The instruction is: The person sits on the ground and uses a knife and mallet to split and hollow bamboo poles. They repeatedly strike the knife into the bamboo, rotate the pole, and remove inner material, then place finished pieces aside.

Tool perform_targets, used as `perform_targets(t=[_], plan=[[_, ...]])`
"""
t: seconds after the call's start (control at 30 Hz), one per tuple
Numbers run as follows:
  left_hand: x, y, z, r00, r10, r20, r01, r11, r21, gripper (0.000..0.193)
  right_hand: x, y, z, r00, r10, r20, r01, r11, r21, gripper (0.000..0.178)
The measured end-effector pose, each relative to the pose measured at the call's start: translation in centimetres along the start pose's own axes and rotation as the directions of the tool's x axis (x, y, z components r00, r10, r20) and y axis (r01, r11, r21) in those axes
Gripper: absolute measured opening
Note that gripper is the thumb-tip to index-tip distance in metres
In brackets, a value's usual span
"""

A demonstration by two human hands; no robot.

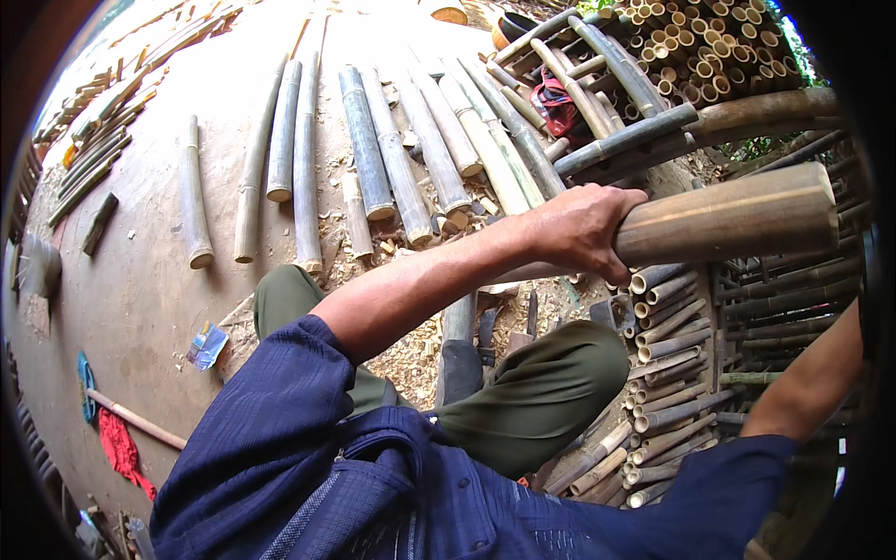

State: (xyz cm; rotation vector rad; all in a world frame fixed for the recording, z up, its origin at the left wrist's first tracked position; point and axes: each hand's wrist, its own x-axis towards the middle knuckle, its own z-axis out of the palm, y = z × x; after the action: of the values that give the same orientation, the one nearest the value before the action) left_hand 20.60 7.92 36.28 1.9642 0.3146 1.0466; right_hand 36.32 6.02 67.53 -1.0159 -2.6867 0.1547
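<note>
Above the stacked bamboo tubes (667, 373), left hand (583, 229) clenched around a thick bamboo pole (733, 219) held level, right hand out of view, cut bamboo lengths (401, 149) on the dirt floor (140, 299).

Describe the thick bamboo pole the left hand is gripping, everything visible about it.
The bamboo pole is a thick, round, tan-brown length with a smooth, slightly glossy skin. It lies nearly level, rising a little toward its cut right end, raised above the stacked short bamboo tubes. The left hand wraps over its near end, hiding what lies beyond. The right hand is out of view at the picture's edge, so whether it touches the pole cannot be told.
</note>
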Motion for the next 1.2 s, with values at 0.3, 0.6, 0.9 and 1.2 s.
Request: perform_targets(t=[0.3, 0.6, 0.9, 1.2], plan=[[-0.1, -0.9, -0.1, 0.997, -0.051, 0.059, 0.051, 0.999, -0.001, 0.062, -2.9, -0.1, 2.0, 0.964, 0.250, 0.094, -0.267, 0.881, 0.390, 0.056], [-1.4, -0.7, -0.1, 0.977, -0.209, 0.034, 0.211, 0.948, -0.240, 0.072, -2.5, 0.7, 4.2, 0.937, 0.263, -0.232, -0.008, 0.679, 0.734, 0.052], [-6.7, 2.2, -2.5, 0.922, -0.244, -0.302, 0.238, 0.970, -0.057, 0.049, -10.4, 7.3, 22.8, 0.831, 0.506, -0.231, -0.028, 0.453, 0.891, 0.045], [-8.2, -0.5, 0.2, 0.845, -0.164, -0.508, 0.186, 0.983, -0.009, 0.095, -26.5, 0.4, 49.0, 0.890, 0.377, 0.257, -0.096, -0.397, 0.913, 0.046]])
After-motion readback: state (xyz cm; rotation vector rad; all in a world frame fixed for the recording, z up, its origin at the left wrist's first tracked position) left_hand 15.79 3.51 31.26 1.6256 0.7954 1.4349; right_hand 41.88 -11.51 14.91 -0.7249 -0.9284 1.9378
